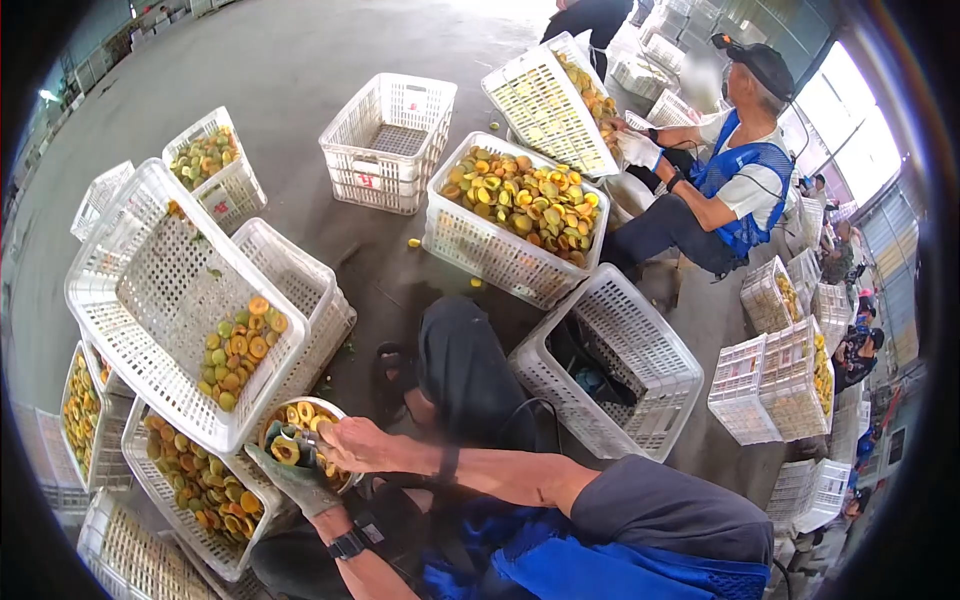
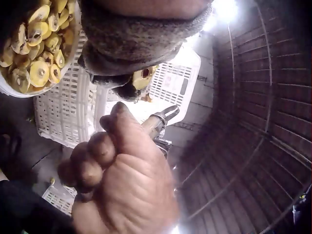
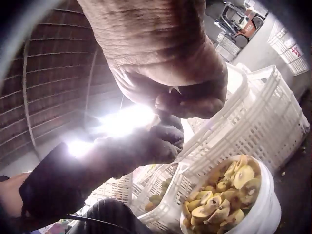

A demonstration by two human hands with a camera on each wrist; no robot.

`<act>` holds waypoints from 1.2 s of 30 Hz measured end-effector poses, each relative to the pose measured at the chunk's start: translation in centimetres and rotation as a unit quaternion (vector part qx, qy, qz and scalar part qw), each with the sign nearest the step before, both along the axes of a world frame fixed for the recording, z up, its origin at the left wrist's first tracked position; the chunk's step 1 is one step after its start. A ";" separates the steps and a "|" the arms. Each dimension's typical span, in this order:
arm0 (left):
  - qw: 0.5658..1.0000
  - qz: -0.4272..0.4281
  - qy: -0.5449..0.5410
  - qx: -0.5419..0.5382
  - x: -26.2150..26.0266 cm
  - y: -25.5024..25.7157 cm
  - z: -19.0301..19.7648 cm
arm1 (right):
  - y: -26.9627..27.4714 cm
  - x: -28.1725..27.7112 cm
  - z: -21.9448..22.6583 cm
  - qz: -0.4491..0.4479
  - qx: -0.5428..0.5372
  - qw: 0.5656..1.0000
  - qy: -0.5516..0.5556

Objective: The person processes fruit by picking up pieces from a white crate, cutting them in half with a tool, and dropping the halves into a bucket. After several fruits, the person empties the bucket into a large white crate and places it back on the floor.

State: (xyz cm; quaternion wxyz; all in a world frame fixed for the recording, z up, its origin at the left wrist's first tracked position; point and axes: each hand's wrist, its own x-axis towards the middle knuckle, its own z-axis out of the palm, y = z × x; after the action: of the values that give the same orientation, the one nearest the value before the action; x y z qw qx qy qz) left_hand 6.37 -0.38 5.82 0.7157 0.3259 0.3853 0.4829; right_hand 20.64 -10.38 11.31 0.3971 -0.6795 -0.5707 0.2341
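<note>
My gloved left hand [image 1: 305, 487] holds a fruit half [image 1: 285, 450] with yellow-orange flesh and green skin over a white bucket. In the left wrist view the same fruit half [image 2: 142, 78] shows a dark hollow at the glove's fingertips. Bare, my right hand [image 1: 368, 445] grips a small pitting tool [image 2: 155, 123] with a pale handle and a looped metal tip. That tip points towards the left hand, close to the fruit. Many cut fruit halves fill the bucket [image 3: 270, 207] beneath both hands. The right wrist view hides the tool behind the fingers.
A tilted white crate [image 1: 150, 285] with fruit halves leans on others at left. Fruit fills a crate [image 1: 240, 570] beside the bucket and another crate [image 1: 490, 250] ahead. A crate [image 1: 650, 400] holding dark items stands right of my knee. Another person [image 1: 745, 175] sits working at the upper right.
</note>
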 end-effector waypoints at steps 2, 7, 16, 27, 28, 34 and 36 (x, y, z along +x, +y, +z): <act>1.000 0.015 -0.017 -0.017 0.7 -0.5 1.8 | -0.1 0.0 -0.1 -0.005 0.005 1.000 0.011; 0.999 0.029 0.023 0.003 2.0 -1.4 5.3 | -0.3 -0.1 0.0 -0.018 0.033 0.999 0.013; 0.999 0.039 0.036 0.003 1.6 -0.6 4.2 | 0.2 0.0 -0.8 -0.013 0.034 0.999 0.003; 0.997 0.066 0.012 -0.022 2.9 -1.0 5.4 | 0.2 0.2 -0.2 -0.014 0.016 0.999 0.041; 0.997 0.059 0.003 -0.039 2.7 -0.8 5.2 | 0.2 0.2 0.0 -0.015 0.011 0.999 0.044; 0.999 0.036 -0.017 -0.016 3.2 -0.3 6.3 | 0.4 -0.2 -1.6 -0.004 0.044 0.999 0.031; 0.992 0.097 0.071 0.044 2.3 -0.7 4.6 | 0.2 0.2 0.1 -0.005 0.006 1.000 0.020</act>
State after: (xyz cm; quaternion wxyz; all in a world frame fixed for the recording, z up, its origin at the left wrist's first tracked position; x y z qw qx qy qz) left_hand 8.70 -1.08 10.39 0.6215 0.3513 0.4433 0.5420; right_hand 20.89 -10.19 11.39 0.4136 -0.6751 -0.5606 0.2428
